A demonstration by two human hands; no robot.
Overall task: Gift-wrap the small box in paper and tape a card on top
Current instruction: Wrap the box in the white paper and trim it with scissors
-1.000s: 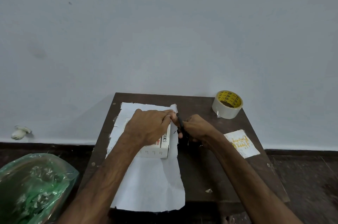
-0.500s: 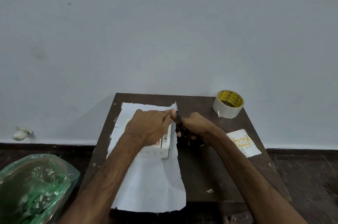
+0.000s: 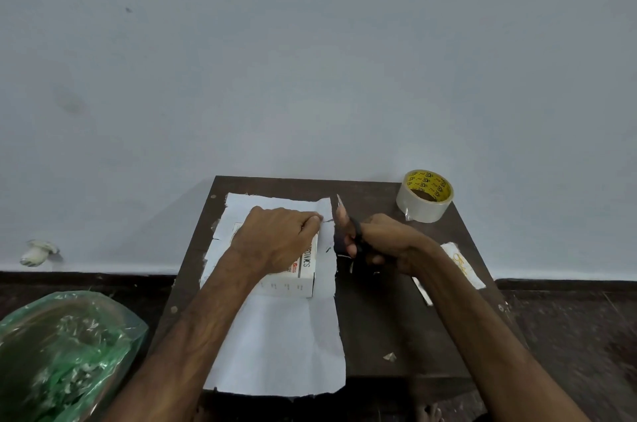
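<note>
- head view: the small box [image 3: 296,278] sits on the white paper [image 3: 286,345], toward 9 o'clock of the dark table [image 3: 396,318].
- the left hand [image 3: 275,238] lies over the box top, and its fingertips pinch the paper's edge at the box's 3 o'clock side.
- the right hand [image 3: 389,245] is curled round the black handles of the scissors [image 3: 357,232]. the blade tip points to 12 o'clock, just beside that edge. i cannot tell if the blades are parted.
- the step looks like trimming the paper to fit, so wrapping is at an early stage.
- to do it well: keep the pinched edge taut, run the blades straight along the box side, and leave enough margin to fold over.
- keep the left fingertips off the cut line; the edge already looks ragged, so long, smooth strokes would help.
- the tape roll [image 3: 425,197] waits at 1 o'clock, and the card [image 3: 463,266] at 3 o'clock is partly under the right forearm.
</note>
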